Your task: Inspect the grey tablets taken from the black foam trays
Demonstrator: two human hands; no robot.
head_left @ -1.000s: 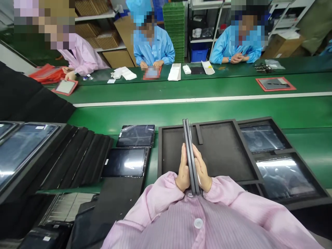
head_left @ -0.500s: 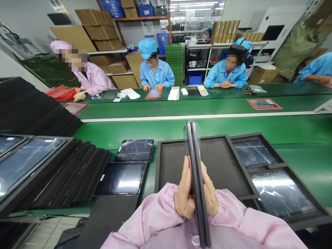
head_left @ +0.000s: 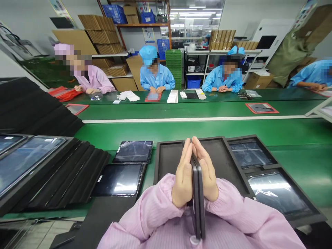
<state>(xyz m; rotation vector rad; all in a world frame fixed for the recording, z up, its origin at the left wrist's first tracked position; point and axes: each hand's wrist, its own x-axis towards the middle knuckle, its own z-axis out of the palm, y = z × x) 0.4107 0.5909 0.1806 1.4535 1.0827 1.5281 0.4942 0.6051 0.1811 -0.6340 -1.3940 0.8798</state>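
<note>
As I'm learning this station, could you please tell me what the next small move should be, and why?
Probably tip the slim slabs toward the large tray behind them: the left hand and right hand hold them upright, side by side, and the neighbouring tray has screens lying flat.

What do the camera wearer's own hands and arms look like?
The left sleeve and right sleeve are loose, pale pink with fine stripes, gathered at the wrists. The left hand and right hand wear no gloves or visible rings.
</note>
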